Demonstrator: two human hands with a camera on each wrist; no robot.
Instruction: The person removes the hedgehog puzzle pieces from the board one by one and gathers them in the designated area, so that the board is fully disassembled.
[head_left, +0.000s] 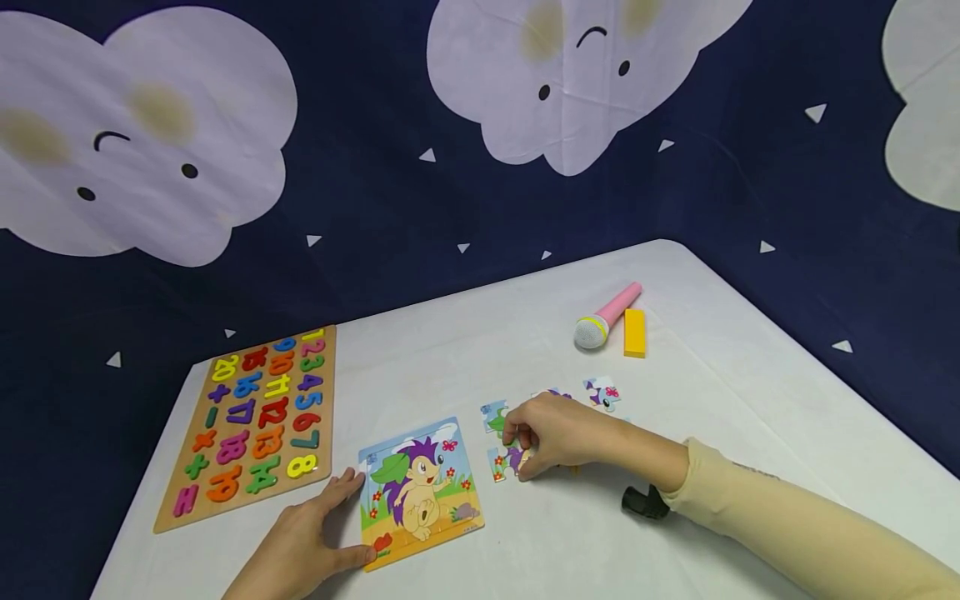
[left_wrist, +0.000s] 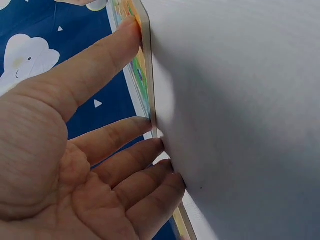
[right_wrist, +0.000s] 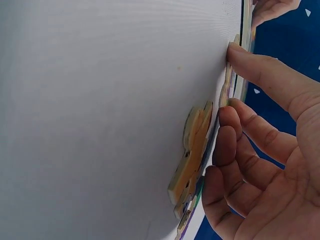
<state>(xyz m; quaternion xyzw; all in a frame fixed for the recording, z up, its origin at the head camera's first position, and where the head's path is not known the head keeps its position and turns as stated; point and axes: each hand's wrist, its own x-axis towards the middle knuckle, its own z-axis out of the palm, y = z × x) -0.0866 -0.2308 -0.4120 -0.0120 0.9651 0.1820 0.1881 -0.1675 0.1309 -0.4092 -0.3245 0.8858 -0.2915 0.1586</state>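
Note:
A square picture puzzle board (head_left: 420, 487) with a purple-haired hedgehog lies at the front middle of the table. My left hand (head_left: 303, 533) is at its left side, with the thumb on the lower left corner and the forefinger along the left edge. In the left wrist view, the left fingers (left_wrist: 132, 175) are fairly straight. To the board's right, my right hand (head_left: 566, 429) pinches a jigsaw piece (right_wrist: 227, 82) by its edges between thumb and forefinger, low over the table. Several more pieces lie around and under this hand, partly hidden; one piece (head_left: 602, 393) shows beyond it.
At the left lies a wooden number board (head_left: 322, 417) with coloured digits and signs. A pink toy microphone (head_left: 611, 315) and a yellow block (head_left: 634, 333) lie at the back right. Beside the right forearm is a small black object (head_left: 643, 503), partly covered.

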